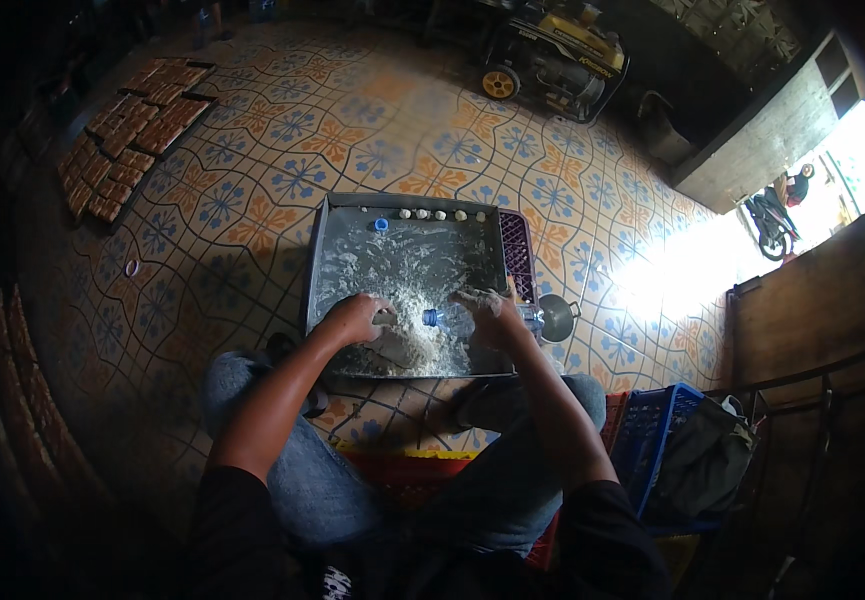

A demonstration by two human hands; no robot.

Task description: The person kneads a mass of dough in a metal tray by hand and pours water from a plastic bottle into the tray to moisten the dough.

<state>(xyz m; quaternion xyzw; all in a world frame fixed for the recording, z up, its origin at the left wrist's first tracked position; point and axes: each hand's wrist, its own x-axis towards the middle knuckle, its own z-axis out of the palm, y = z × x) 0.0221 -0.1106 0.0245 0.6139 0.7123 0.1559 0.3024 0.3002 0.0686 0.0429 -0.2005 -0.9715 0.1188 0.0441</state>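
A shallow grey metal tray (pixel 316 260) lies before me, dusted with white flour, with a flour heap (pixel 414 345) near its front. My left hand (pixel 355 318) is at the left side of the heap, its floury fingers bent but apart, holding nothing I can see. My right hand (pixel 492 316) grips a clear plastic bottle (pixel 459 321) lying almost level, its blue neck pointing left over the flour. Part of the bottle is hidden under the hand and wrist. A small blue cap (pixel 381 225) sits at the tray's far side. Several small white dough balls (pixel 440 215) line the far edge.
A purple crate (pixel 517 250) shows beneath the tray's right side, with a metal pan (pixel 557 318) beside it. Blue crate (pixel 657 440) at right. Filled baking trays (pixel 132 130) lie far left on the tiled floor. A generator (pixel 557 65) stands at the back.
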